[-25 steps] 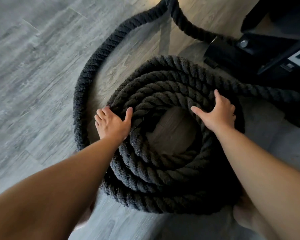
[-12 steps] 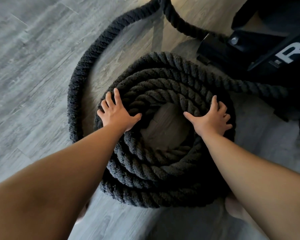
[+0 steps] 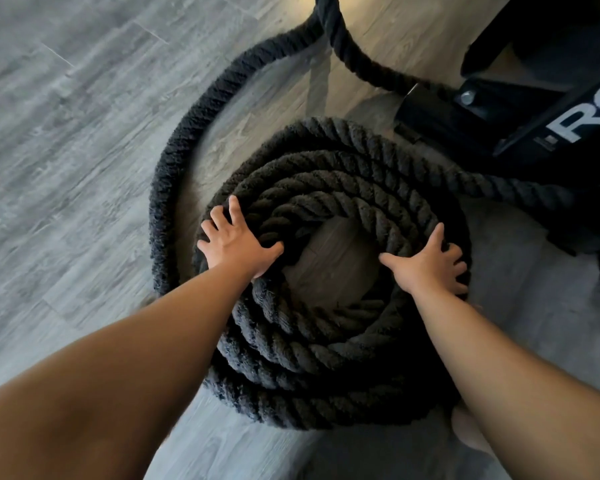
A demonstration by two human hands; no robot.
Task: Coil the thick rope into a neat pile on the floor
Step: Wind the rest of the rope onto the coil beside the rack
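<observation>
While rope (image 3: 326,358) is pressed at floor (image 3: 66,150) centre by left hand (image 3: 238,242) and right hand (image 3: 430,263), fingers (image 3: 234,209) splayed, nothing gripped, top turns could be toppled if loose loop (image 3: 174,168) is dragged.

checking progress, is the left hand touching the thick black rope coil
Touching: the head view shows the left hand spread flat on the thick black rope coil.

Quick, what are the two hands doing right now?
Left hand: open, fingers spread, resting on the rope coil.
Right hand: open, fingers spread on the coil too.
</observation>
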